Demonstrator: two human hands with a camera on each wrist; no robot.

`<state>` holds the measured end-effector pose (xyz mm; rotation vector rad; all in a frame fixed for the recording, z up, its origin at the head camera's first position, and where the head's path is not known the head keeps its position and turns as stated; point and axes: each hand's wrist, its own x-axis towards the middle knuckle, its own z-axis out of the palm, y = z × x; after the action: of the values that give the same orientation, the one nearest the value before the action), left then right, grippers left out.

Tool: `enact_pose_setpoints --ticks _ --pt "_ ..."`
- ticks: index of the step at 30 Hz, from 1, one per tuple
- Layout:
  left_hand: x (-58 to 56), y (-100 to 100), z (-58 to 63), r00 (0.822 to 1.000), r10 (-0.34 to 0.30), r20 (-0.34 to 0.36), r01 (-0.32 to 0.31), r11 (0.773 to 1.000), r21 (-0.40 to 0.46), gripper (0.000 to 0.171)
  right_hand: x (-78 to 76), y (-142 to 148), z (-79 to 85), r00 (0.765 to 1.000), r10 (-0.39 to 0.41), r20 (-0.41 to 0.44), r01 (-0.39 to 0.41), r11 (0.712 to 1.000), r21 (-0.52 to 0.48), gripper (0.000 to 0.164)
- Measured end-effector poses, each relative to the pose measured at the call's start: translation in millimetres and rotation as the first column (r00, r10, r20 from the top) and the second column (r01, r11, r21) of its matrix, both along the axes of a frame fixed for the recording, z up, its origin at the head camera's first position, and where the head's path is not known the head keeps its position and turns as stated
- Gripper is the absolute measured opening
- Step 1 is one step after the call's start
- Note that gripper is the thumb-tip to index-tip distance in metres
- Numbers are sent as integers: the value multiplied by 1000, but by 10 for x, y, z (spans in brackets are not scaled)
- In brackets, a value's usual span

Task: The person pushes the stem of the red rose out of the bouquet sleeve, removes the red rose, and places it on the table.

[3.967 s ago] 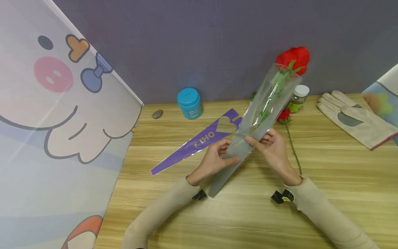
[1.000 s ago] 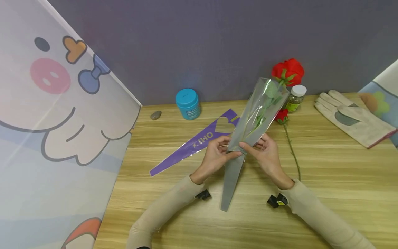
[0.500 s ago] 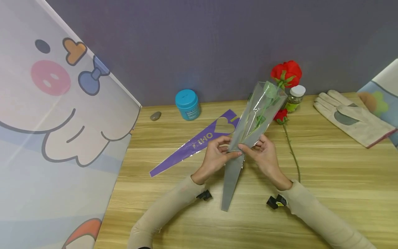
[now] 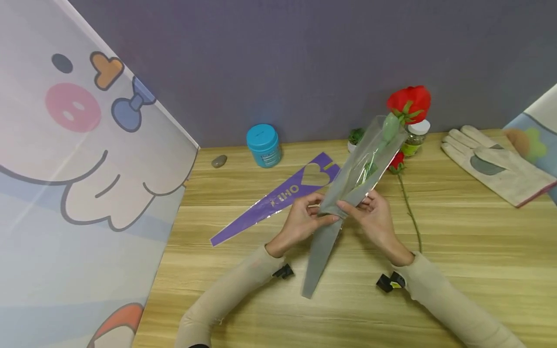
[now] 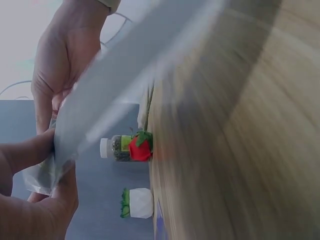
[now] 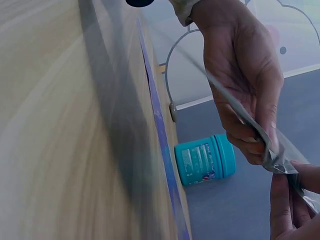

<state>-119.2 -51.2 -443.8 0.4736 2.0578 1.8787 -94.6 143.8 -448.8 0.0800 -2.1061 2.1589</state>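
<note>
A grey and clear flower sleeve [image 4: 321,253] slants across the middle of the head view, bent at the hands. The red rose [image 4: 411,104] inside it has its bloom above the open top, its green leaves showing through the clear front. At the bend, my left hand [image 4: 301,220] pinches the left edge between thumb and fingers. My right hand [image 4: 373,217] pinches the right edge, its thumb on the front close to the left thumb. The sleeve's narrow tail hangs below both hands. The right wrist view shows the sleeve [image 6: 272,159] creased between the fingers.
Left of the sleeve lies a purple printed sleeve [image 4: 265,208]. Behind stand a blue lidded tub [image 4: 264,146], a small potted plant [image 4: 355,137] and a white-capped jar [image 4: 415,137]. A smaller red rose [image 4: 406,200], a work glove [image 4: 496,164] and a grey stone [image 4: 219,161] lie around.
Over four seconds the sleeve has come lower and bent where the hands pinch it. Since half a second ago the bloom has shifted right and the tail slightly left; both hands keep their hold.
</note>
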Motion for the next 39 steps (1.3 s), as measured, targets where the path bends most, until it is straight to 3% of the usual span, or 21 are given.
enact_pose_setpoints --ticks 9,15,22,39 --pt "18 -54 -20 1000 -15 15 17 994 -109 37 -7 36 20 998 -6 -58 8 999 49 36" --pt "29 -100 -32 998 -50 37 54 990 -127 39 18 18 13 996 9 -87 0 995 104 34" --pt "-3 -82 -17 999 -41 -8 40 995 -94 35 19 -10 35 997 0 -79 8 995 97 33" --pt "-51 -38 -6 1000 -11 12 11 1000 8 39 -2 -48 43 999 25 -48 -20 994 107 42"
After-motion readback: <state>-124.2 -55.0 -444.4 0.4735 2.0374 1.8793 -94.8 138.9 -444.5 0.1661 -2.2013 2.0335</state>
